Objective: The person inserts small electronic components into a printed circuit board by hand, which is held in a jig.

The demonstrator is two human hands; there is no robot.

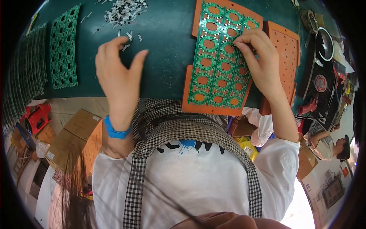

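Well, left hand [119, 74] gapes — right [261, 57] pinches over board [215, 72].

open tabletop [167, 57] midway, components [124, 12] left, board [218, 63] right

Green table [164, 65] — loose components [125, 13], circuit panels [65, 49] — orange trays [282, 42].

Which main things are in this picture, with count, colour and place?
Table: one, dark green, across top
Circuit panel: one, green, on a tray
Trays: at least two, orange, right of centre
Second panel: one, green, table's left
Other panels: several, green, far left
Small parts: many, clear and dark, top, left of centre
Cardboard boxes: several, brown, lower left
Other person: one, pale top, far right
Apron: one, dark check, centre
Wristband: one, blue, left wrist
Left hand: one, near small parts
Right hand: one, at the circuit panel
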